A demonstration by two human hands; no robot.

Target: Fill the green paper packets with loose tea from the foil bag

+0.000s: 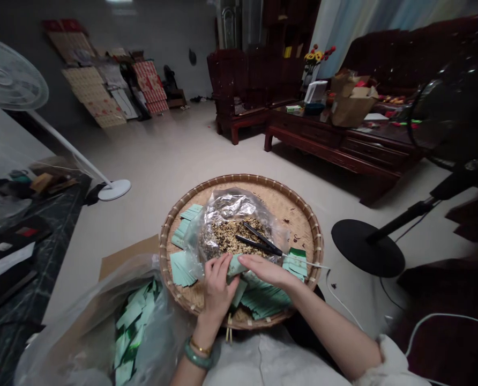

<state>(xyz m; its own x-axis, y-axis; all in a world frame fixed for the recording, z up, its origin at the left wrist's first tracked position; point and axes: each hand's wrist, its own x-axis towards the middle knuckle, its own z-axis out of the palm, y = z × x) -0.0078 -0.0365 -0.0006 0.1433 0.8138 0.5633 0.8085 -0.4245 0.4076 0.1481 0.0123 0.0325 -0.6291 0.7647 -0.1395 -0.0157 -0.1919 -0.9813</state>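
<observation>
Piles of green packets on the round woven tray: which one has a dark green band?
The pile on the right of the tray, crossed by the white cord: its far edge is dark green, while the three left piles look pale.

Left hand (pixel 218 283) curled; right hand (pixel 268 269) flatter, fingers (pixel 249 260) extended.

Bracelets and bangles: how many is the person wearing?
2, both behind the left hand: a gold bracelet nearer the hand, a green bangle just past it toward the elbow. None shows behind the right hand.
</observation>
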